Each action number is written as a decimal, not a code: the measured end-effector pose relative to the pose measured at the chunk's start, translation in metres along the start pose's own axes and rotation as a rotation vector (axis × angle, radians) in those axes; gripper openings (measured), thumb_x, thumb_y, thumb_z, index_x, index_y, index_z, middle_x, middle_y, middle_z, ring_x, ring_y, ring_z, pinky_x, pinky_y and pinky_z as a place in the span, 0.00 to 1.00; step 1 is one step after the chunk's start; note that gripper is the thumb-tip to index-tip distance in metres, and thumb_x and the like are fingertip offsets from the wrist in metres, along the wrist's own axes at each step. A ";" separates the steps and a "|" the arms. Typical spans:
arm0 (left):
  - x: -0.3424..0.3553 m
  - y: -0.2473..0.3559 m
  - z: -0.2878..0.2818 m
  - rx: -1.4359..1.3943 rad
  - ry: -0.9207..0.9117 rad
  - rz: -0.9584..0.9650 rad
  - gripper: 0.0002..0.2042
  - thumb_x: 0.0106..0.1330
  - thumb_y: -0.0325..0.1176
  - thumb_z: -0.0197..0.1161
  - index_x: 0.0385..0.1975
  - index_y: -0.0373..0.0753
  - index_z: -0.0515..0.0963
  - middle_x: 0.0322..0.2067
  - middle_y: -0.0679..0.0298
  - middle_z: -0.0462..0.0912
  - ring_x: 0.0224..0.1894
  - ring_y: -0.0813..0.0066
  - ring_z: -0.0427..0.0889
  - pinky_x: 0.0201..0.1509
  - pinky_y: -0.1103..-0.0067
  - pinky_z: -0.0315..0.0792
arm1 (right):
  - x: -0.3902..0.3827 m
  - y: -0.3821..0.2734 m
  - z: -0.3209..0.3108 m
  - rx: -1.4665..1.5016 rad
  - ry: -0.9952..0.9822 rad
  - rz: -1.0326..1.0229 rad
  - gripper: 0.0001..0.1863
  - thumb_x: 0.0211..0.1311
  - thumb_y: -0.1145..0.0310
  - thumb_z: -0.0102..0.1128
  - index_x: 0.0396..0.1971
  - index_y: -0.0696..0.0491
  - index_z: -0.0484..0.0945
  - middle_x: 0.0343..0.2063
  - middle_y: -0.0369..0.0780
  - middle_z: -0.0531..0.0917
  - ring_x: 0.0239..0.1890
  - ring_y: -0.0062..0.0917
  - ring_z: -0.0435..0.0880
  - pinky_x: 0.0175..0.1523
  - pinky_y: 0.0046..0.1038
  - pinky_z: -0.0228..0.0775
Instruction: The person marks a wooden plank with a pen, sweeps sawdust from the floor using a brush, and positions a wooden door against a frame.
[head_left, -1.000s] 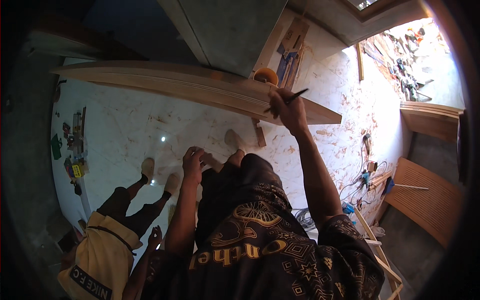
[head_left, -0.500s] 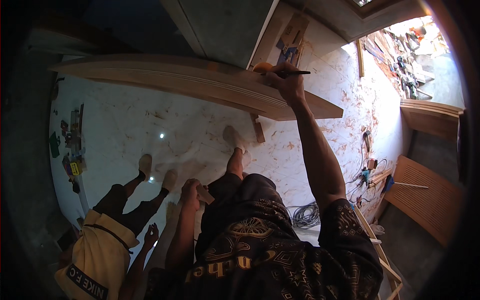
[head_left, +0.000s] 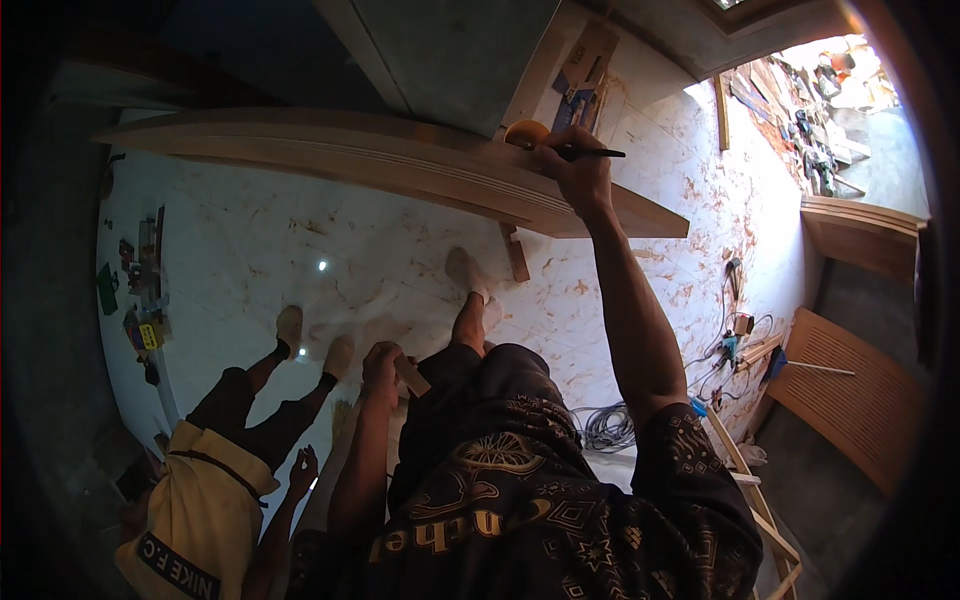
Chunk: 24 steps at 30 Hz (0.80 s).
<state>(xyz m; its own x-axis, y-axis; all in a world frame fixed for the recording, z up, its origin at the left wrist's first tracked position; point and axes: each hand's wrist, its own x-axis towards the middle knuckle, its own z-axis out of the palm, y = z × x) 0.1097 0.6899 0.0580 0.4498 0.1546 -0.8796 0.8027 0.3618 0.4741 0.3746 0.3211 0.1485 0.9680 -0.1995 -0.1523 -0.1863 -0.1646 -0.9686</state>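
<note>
A long wooden door panel point(head_left: 370, 160) with grooves along it lies on edge across the space ahead of me. My right hand point(head_left: 572, 172) grips a thin dark brush-like tool point(head_left: 605, 153) over the panel's top edge, beside an orange cup point(head_left: 525, 135); the tool's tip is hidden. My left hand point(head_left: 385, 372), low by my thigh, is closed on a small tan flat block point(head_left: 413, 377).
A person point(head_left: 200, 480) in a tan top stands at my left. Small tools point(head_left: 140, 330) lie along the left side. At right are coiled cable point(head_left: 610, 428), power tools point(head_left: 730, 350), a slatted panel point(head_left: 840, 390), stacked boards point(head_left: 855, 225) and a timber frame point(head_left: 755, 500).
My right hand has moved up and forward toward the orange cup, and the dark tool lies more level. My left hand has dropped closer to my thigh, still holding the tan block.
</note>
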 end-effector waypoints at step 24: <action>0.012 0.009 -0.010 0.027 -0.025 -0.006 0.09 0.63 0.29 0.59 0.41 0.36 0.72 0.33 0.59 0.77 0.32 0.62 0.86 0.38 0.69 0.81 | 0.006 0.012 0.004 -0.076 0.044 -0.071 0.07 0.54 0.75 0.70 0.32 0.57 0.80 0.29 0.38 0.84 0.32 0.19 0.84 0.39 0.21 0.78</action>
<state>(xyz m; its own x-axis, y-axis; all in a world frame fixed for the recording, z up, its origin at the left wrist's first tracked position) 0.1182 0.7039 0.0518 0.4541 0.1287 -0.8816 0.8159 0.3375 0.4695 0.3789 0.3219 0.1355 0.9712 -0.2268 -0.0731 -0.1311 -0.2522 -0.9588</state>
